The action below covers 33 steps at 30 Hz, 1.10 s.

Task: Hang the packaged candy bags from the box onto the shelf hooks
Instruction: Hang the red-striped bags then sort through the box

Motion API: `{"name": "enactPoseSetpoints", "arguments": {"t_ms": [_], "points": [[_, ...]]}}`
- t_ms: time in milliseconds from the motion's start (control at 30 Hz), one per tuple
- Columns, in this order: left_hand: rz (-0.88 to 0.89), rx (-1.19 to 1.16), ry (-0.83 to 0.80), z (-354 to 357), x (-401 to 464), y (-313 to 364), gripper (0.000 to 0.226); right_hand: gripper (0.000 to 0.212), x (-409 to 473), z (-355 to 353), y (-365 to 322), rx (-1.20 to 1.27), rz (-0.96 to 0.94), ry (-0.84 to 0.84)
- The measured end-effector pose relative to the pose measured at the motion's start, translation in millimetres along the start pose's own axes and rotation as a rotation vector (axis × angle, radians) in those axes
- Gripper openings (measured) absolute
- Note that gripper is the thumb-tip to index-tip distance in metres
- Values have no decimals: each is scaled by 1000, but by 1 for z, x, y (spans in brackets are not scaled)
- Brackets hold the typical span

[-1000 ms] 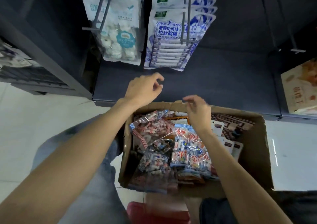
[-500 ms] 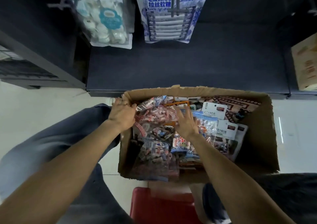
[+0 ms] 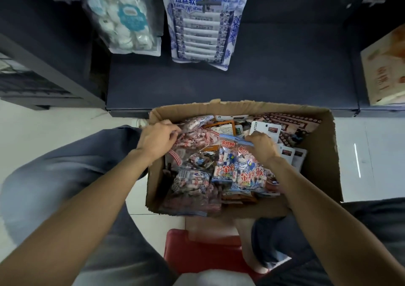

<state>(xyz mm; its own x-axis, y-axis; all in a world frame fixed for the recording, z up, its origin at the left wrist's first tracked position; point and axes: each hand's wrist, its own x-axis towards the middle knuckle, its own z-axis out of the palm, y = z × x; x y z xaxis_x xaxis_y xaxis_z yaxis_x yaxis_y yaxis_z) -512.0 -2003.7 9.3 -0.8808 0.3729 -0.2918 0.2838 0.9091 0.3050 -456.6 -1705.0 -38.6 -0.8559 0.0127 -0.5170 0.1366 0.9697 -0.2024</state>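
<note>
— Both hands are sitting differently from half a second back: the right hand [image 3: 262, 146], which was lying flat on the bags, is now curling onto the top edge of a blue-topped candy bag [image 3: 247, 171], and the left hand [image 3: 156, 140] is gripping a red-and-white candy bag [image 3: 192, 142] instead of resting at the box corner.

— Where is everything sitting?

— All the loose bags are lying inside the cardboard box [image 3: 324, 154] on the pale floor [image 3: 54, 119], right against the foot of the dark shelf [image 3: 263, 84]. The right hand's fingers are pinching the blue-topped bag's header, with its twin lying just beside it. The left hand's fingers are bending around the upper left corner of the red-and-white bag.

— And on the shelf?

— A white marshmallow-like bag [image 3: 127, 22] and a stack of blue-patterned bags [image 3: 201, 29] are hanging from hooks [image 3: 206, 0]. A red stool [image 3: 203, 255] is showing under the person's knees.
</note>
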Motion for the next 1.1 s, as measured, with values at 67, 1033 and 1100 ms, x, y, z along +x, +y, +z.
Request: {"name": "enactPoseSetpoints", "arguments": {"t_ms": [67, 1033, 1100], "points": [[-2, -70, 52, -1, -6, 9, 25, 34, -18, -12, -7, -16, -36, -12], [-61, -828, 211, -116, -87, 109, 32, 18, -156, -117, -118, 547, -324, 587], [22, -594, 340, -118, -87, 105, 16, 19, -157, -118, -123, 537, -304, 601]]}}
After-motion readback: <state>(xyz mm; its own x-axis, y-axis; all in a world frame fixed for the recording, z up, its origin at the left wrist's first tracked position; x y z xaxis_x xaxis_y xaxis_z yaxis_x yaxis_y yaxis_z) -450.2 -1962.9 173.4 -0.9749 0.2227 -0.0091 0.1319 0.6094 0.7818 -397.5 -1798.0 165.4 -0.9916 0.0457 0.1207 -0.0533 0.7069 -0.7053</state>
